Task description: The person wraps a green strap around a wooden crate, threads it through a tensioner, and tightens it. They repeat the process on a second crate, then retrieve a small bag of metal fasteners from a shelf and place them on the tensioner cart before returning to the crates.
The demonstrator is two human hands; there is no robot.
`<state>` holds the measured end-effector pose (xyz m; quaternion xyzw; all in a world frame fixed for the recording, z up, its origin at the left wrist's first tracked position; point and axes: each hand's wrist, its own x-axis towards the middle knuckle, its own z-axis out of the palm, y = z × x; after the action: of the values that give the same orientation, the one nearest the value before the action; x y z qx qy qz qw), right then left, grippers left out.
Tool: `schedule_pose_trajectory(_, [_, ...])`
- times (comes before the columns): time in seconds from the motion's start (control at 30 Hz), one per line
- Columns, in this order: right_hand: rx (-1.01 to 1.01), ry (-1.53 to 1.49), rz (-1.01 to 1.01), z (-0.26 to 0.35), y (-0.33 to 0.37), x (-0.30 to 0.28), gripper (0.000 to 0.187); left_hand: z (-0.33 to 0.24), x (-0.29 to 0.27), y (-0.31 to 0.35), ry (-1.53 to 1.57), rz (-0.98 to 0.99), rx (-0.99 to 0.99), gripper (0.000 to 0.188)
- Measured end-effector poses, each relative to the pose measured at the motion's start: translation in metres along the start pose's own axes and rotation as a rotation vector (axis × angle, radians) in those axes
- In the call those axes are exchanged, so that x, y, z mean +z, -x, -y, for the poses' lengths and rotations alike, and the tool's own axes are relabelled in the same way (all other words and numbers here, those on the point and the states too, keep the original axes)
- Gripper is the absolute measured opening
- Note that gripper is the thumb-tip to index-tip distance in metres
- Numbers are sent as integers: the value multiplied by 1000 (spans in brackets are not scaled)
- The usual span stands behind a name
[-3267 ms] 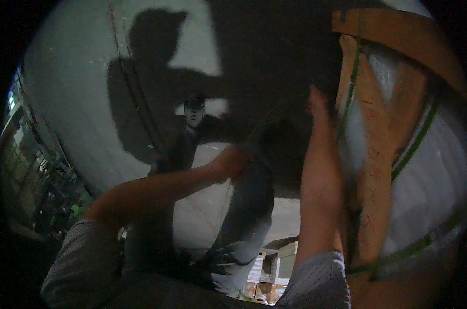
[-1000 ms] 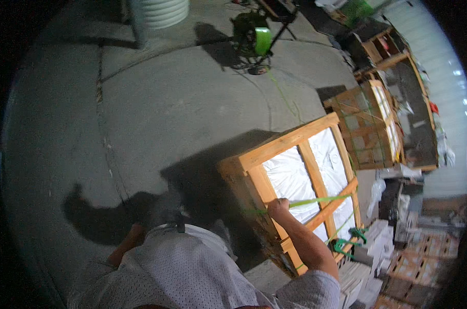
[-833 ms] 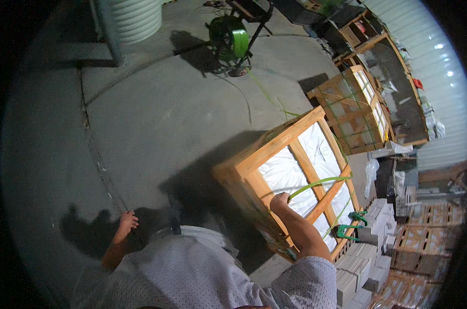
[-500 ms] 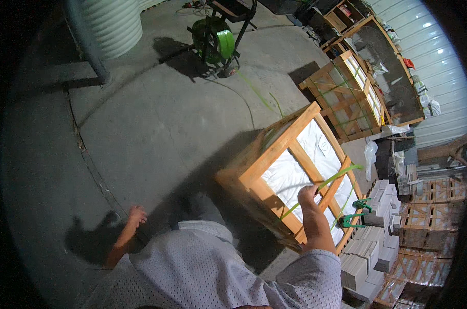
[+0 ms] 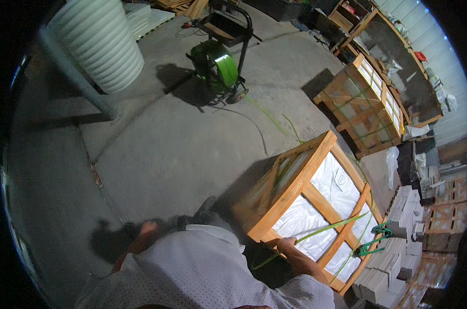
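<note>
A wooden crate point(image 5: 321, 205) with white wrapped sheeting point(image 5: 290, 222) between its slats stands in front of me to the right. My right hand point(image 5: 285, 245) is closed round a light green strap point(image 5: 330, 227) at the crate's near edge. From the hand the strap runs across the top slats, and its loose end hangs below the fist. Low at the left, my left hand point(image 5: 148, 232) hangs by my side, away from the crate; blur and dimness hide its fingers. Two green clamps point(image 5: 373, 242) sit at the crate's right edge.
A green strapping reel on a black wheeled cart point(image 5: 215, 69) stands ahead, its strap trailing over the floor toward the crate. Another strapped crate point(image 5: 364, 103) is beyond. Grey stacked blocks point(image 5: 382, 268) lie at the right. A pole point(image 5: 76, 77) and a ribbed white tank point(image 5: 102, 44) rise far left.
My right hand has pulled the green strap from the middle of the crate's top back to its near edge. My left hand has shifted slightly right and lower. The view has shifted too.
</note>
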<state>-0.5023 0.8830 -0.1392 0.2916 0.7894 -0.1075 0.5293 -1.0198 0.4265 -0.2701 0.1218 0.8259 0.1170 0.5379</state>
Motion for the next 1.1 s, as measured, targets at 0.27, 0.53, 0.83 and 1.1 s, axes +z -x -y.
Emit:
schedule_pose_trajectory(0.27, [185,-348,-319,-10,-16,-64,26,-129,-82,-75,-93,43,-52,29])
schedule_pose_trajectory(0.53, [703,-893,-304,-16,-36,-159,34,-273,-174,-218,-340,100,278,31])
schedule_pose_trajectory(0.83, [883,-1288,-685,-20,-48,-195,39,-518,-274,-338,-131,103,137,38])
schedule_pose_trajectory(1.1, [1038,-1486,-957,-44,-103,-255,23,-761,-225,-373,-101,244,201,27])
